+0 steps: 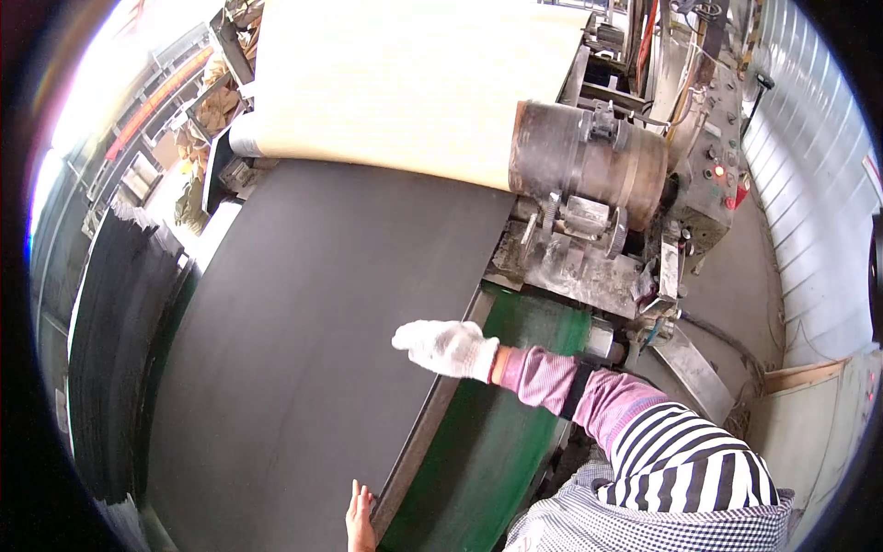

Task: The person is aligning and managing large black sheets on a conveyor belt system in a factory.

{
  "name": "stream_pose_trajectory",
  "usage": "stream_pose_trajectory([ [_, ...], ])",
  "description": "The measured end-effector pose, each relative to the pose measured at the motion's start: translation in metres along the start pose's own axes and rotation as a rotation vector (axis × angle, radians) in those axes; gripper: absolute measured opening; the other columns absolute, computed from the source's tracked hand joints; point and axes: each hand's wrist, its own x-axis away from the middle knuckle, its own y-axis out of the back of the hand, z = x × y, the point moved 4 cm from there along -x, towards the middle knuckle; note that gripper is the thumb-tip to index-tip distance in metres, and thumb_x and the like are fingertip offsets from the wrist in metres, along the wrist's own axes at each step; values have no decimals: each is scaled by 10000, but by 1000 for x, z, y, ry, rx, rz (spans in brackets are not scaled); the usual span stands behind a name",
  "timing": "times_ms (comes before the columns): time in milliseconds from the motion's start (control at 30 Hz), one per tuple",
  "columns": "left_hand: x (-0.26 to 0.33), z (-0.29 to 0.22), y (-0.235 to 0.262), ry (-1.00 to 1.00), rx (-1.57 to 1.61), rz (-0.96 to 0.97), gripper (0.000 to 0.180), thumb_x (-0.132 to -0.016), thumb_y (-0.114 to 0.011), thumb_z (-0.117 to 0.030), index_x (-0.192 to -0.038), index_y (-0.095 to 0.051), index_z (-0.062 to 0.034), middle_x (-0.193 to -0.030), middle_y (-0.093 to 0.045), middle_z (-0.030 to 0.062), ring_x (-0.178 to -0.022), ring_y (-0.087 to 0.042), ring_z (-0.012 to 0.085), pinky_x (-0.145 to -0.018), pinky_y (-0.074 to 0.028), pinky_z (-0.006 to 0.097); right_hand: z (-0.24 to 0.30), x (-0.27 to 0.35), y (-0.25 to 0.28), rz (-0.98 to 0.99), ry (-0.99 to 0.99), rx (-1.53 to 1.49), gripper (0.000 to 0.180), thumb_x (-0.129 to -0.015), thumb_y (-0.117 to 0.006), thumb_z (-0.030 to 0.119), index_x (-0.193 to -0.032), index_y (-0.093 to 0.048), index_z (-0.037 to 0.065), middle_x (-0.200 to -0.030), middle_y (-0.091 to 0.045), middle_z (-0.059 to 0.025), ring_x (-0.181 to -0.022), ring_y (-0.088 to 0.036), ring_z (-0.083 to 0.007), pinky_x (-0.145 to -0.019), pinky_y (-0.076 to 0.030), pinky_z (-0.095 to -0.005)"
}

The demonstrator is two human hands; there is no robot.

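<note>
A wide dark grey sheet [322, 304] comes from beneath a cream-coloured sheet [395, 83] and runs down the middle of the head view. My right hand [446, 348], in a white knit glove, reaches in from the right over the sheet's right edge. Its fingers stretch leftward with nothing visible in them; whether it touches the surface I cannot tell. At the lower edge my bare left hand [360, 520] is beside the same edge, fingers pointing up and apart. The left wrist and forearm lie outside the picture.
Right of the sheet runs a green belt [515, 405]. A dusty metal drum [589, 166] with exposed gears stands at the upper right. Beyond it is a control box [713, 175] with a lit red lamp. A black frayed-edged sheet [120, 340] lies at far left.
</note>
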Motion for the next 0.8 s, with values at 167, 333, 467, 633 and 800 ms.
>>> stream_pose_trajectory([
  [167,23,73,76,-113,-1253,28,560,-923,-535,-244,-1451,-358,-180,-1493,-349,169,-1272,-440,424,-1002,-397,572,57,90,16,220,-216,-245,308,-948,-537,278,-1223,-601,157,-1145,-667,-68,-1015,-658,-220,-871,-524,-319],
  [333,24,169,130,-163,-1379,-110,443,-952,-480,-205,-1393,-441,-179,-1182,-594,109,-1016,-617,288,-801,-546,453,53,224,35,565,-484,28,403,-974,-423,441,-1267,-584,217,-1162,-665,-37,-1034,-648,-222,-899,-503,-332],
  [467,-7,165,80,-411,-1482,-221,382,-941,-479,-176,-1322,-513,-192,-989,-618,49,-865,-622,209,-679,-543,380,36,357,47,844,-653,279,319,-900,-476,326,-1127,-657,193,-988,-701,-114,-931,-676,-301,-714,-515,-508],
  [633,-42,96,-4,-183,-1244,-379,321,-945,-515,-294,-1213,-576,-130,-972,-630,110,-857,-628,289,-717,-518,404,37,498,38,1461,-970,474,332,-837,-554,302,-1087,-720,161,-1159,-684,-36,-1062,-644,-278,-705,-494,-555],
  [800,-63,74,-26,-610,-1154,-407,385,-982,-438,-360,-1220,-591,-99,-916,-659,150,-864,-635,334,-791,-502,445,35,509,11,1215,-1375,333,426,-834,-575,377,-1201,-661,178,-1232,-643,-80,-1149,-602,-290,-940,-464,-456],
])
